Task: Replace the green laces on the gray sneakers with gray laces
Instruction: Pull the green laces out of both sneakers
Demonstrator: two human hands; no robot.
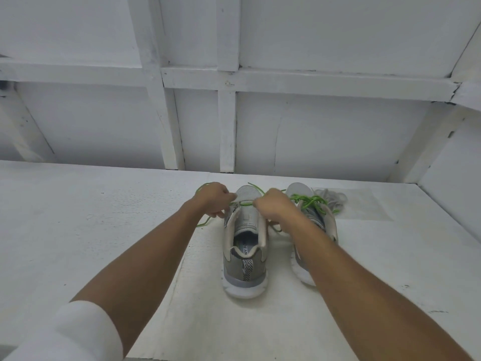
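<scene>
- The left hand (214,199), fingers curled, pinches the green lace (246,204) just left of the left sneaker (244,256).
- That sneaker lies heel near, toe far, and the lace crosses it sideways.
- The right hand (276,205) pinches the lace's right side.
- The gray laces (331,198) lie far right, nearer the right hand.

The sneakers (235,268) are gray with cream collars and white soles; the heel tab (246,268) bears a black-and-white chevron pattern. The green laces (309,200) are bright lime, the gray laces (330,198) pale. The table (78,217), wall (325,126) and sleeve (78,332) are white.
</scene>
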